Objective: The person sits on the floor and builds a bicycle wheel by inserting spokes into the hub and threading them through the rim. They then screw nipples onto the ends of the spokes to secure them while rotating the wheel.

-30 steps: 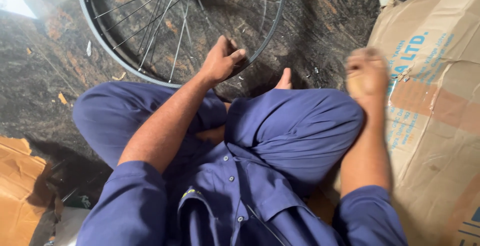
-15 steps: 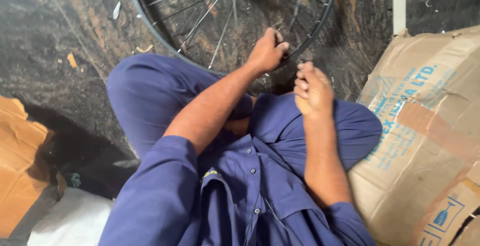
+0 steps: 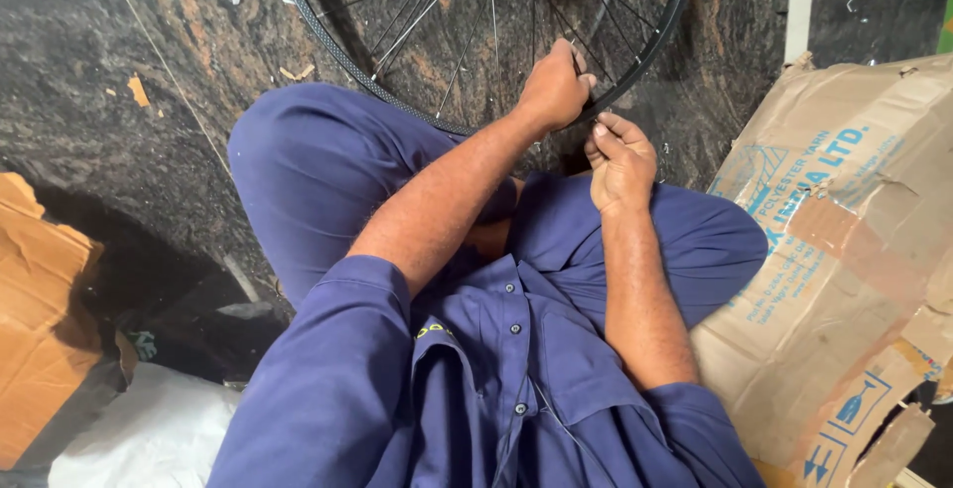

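The bicycle wheel lies flat on the dark stone floor before crossed legs, spokes radiating outward. Left hand clenches its rim; right hand pinches beside it.

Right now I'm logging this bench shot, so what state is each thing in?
Bicycle wheel rim: bare, no tyre visible, leaning at the knees.
Left hand: closed on the rim.
Right hand: fingertips pinched at the rim's lower edge.
Cardboard box: torn, crumpled.
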